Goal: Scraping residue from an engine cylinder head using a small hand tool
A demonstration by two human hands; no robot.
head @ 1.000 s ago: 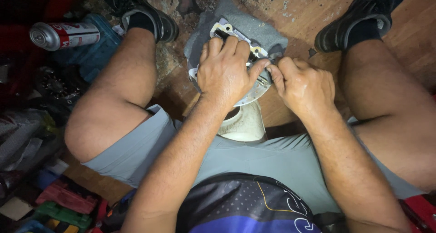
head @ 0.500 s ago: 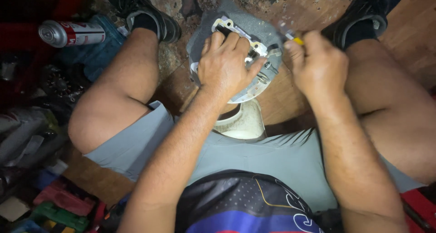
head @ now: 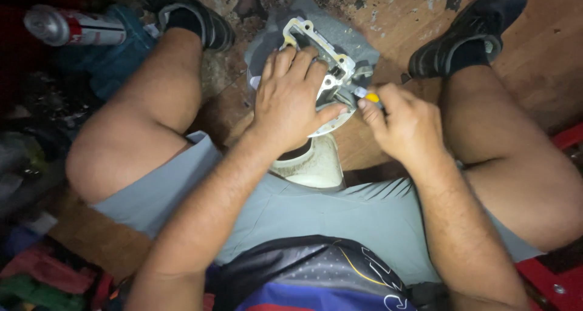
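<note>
— What are the hands doing?

— The left hand lies flat, fingers spread and pressing down on a pale metal casting. The right hand is closed round a small tool with a yellow handle, thumb and forefinger pinching it, the tip set against the casting's right edge.

— Any change from a moment ago?

— A second ago both hands were bunched together on the part, fingers nearly interlocked. Since then the right hand has drawn off to the right and the yellow tool has come into sight. The left hand has stayed pressing on top.

— How does the part look?

— Silvery grey, with a rectangular frame-like flange at its far end and a rounded white rim nearer the body. Much of it is hidden under the left palm. It sits on a grey cloth on the floor, between the person's black shoes, above a cream-coloured container that stands just in front of the shorts.

— And around that?

— Worn wooden floor to the right. At the far left corner, a spray can lies on its side on a blue rag, well apart from the hands.
</note>
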